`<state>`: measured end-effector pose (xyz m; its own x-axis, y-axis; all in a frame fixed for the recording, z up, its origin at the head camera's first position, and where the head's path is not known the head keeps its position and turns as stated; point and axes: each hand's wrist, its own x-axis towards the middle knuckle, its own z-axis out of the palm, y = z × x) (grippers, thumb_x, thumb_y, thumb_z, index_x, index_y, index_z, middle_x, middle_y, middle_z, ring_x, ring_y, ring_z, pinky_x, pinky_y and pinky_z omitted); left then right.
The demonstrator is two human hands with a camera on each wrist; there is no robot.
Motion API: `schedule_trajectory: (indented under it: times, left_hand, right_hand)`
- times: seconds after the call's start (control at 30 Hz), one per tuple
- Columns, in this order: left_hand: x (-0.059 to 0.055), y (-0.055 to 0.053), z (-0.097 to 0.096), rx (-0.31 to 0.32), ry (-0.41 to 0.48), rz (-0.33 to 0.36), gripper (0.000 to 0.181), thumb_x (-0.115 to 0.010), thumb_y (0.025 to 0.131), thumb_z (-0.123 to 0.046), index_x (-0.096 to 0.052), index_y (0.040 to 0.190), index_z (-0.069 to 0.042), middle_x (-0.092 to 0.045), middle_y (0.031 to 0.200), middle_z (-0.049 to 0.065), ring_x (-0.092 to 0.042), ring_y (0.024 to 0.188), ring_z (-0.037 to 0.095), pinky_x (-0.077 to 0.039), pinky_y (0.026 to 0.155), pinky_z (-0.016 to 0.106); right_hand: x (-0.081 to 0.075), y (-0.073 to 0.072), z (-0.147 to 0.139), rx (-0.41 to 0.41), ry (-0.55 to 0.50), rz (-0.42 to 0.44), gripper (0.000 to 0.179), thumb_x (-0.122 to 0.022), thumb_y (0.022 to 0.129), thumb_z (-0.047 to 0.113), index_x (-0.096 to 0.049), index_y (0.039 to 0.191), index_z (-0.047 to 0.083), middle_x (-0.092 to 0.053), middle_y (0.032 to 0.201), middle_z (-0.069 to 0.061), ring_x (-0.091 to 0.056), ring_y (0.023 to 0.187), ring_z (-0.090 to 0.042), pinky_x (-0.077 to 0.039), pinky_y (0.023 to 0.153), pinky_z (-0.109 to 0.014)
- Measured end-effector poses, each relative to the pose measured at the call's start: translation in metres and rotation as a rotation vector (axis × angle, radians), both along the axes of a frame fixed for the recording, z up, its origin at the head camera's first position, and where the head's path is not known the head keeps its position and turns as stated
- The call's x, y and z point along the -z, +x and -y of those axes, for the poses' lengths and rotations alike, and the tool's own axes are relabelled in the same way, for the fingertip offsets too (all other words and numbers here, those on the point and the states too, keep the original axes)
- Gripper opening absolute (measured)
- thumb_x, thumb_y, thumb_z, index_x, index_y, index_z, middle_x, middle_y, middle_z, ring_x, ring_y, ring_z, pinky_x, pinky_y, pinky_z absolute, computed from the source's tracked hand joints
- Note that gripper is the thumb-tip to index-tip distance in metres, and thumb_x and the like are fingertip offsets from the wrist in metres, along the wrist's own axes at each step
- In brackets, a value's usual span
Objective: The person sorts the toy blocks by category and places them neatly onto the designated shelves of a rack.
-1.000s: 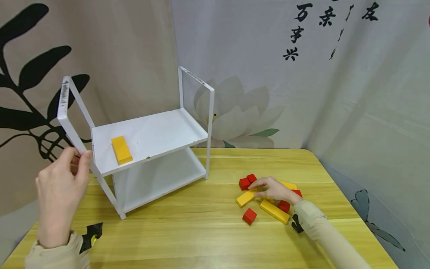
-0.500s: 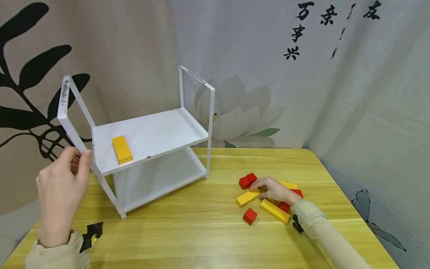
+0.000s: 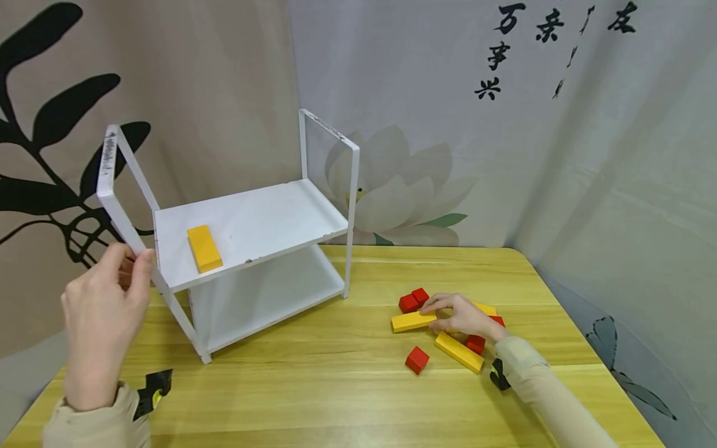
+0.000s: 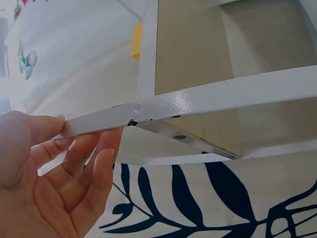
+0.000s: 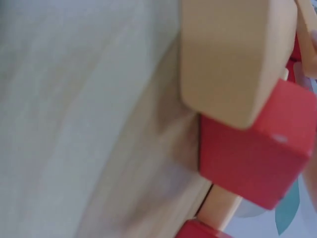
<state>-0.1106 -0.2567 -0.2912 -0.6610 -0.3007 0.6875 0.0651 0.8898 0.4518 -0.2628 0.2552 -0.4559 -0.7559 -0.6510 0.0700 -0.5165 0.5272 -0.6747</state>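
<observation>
Seen from the head camera, the right hand (image 3: pixel 459 314) pinches a yellow rectangular block (image 3: pixel 411 322) by its near end at nine o'clock, leaving the far end free, on or just above the counter (image 3: pixel 313 386); which is hard to tell. The left hand (image 3: pixel 106 311) pinches the front left post (image 4: pixel 190 101) of a white two-tier rack (image 3: pixel 263 211), probably to steady a light frame. A second yellow block (image 3: pixel 204 249) lies flat at eight o'clock on the upper tier.

Around the right hand, things crowd: two red cubes (image 3: pixel 409 303) at ten o'clock, a lone red cube (image 3: pixel 417 361) between seven and eight, a yellow bar (image 3: pixel 459 352) at six, and more blocks partly hidden behind the wrist. The rack's right end frame (image 3: pixel 354 199) rises between that hand and the upper tier.
</observation>
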Motion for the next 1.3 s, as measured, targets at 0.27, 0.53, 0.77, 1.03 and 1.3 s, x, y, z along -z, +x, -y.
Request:
schedule_trajectory:
  times: [0.27, 0.53, 0.77, 1.03, 1.3]
  left_hand:
    - [-0.001, 0.0, 0.0, -0.007, 0.005, 0.02, 0.03, -0.052, 0.097, -0.022, -0.057, 0.093, 0.007, -0.063, 0.08, 0.032, -0.057, 0.067, 0.047, -0.033, 0.057, 0.039]
    - [-0.002, 0.0, -0.001, -0.005, 0.011, 0.018, 0.03, -0.052, 0.097, -0.022, -0.057, 0.092, 0.007, -0.063, 0.079, 0.032, -0.057, 0.066, 0.046, -0.032, 0.056, 0.038]
    - [-0.001, 0.0, -0.001, -0.009, 0.013, 0.027, 0.03, -0.052, 0.097, -0.023, -0.057, 0.093, 0.007, -0.063, 0.079, 0.032, -0.056, 0.065, 0.046, -0.032, 0.056, 0.037]
    - [-0.002, 0.001, -0.002, -0.012, 0.01, 0.022, 0.03, -0.052, 0.097, -0.022, -0.057, 0.093, 0.007, -0.063, 0.079, 0.032, -0.057, 0.066, 0.046, -0.032, 0.057, 0.037]
    - [-0.002, 0.001, -0.001, -0.013, 0.014, 0.032, 0.031, -0.051, 0.098, -0.023, -0.057, 0.094, 0.007, -0.063, 0.08, 0.032, -0.056, 0.066, 0.046, -0.032, 0.057, 0.036]
  right_hand:
    - [-0.005, 0.006, 0.005, 0.009, -0.047, -0.031, 0.028, -0.072, 0.084, 0.022, -0.07, 0.112, 0.015, -0.066, 0.118, -0.003, -0.059, 0.107, -0.019, -0.049, 0.09, -0.029]
    - [-0.013, 0.014, 0.015, 0.091, -0.05, -0.103, 0.023, -0.071, 0.085, 0.02, -0.072, 0.108, 0.017, -0.067, 0.113, 0.0, -0.061, 0.105, -0.017, -0.05, 0.09, -0.033]
    - [-0.019, 0.02, 0.025, 0.137, -0.099, -0.256, 0.02, -0.071, 0.085, 0.015, -0.073, 0.104, 0.012, -0.07, 0.108, -0.002, -0.065, 0.1, -0.022, -0.053, 0.083, -0.038]
    - [-0.033, 0.024, 0.044, 0.185, -0.226, -0.402, 0.022, -0.074, 0.081, 0.01, -0.073, 0.103, 0.009, -0.071, 0.105, -0.003, -0.066, 0.096, -0.019, -0.053, 0.085, -0.028]
    - [-0.047, 0.027, 0.069, 0.219, -0.393, -0.547, 0.027, -0.078, 0.073, 0.0, -0.074, 0.099, 0.005, -0.071, 0.1, -0.009, -0.066, 0.093, -0.024, -0.044, 0.087, -0.008]
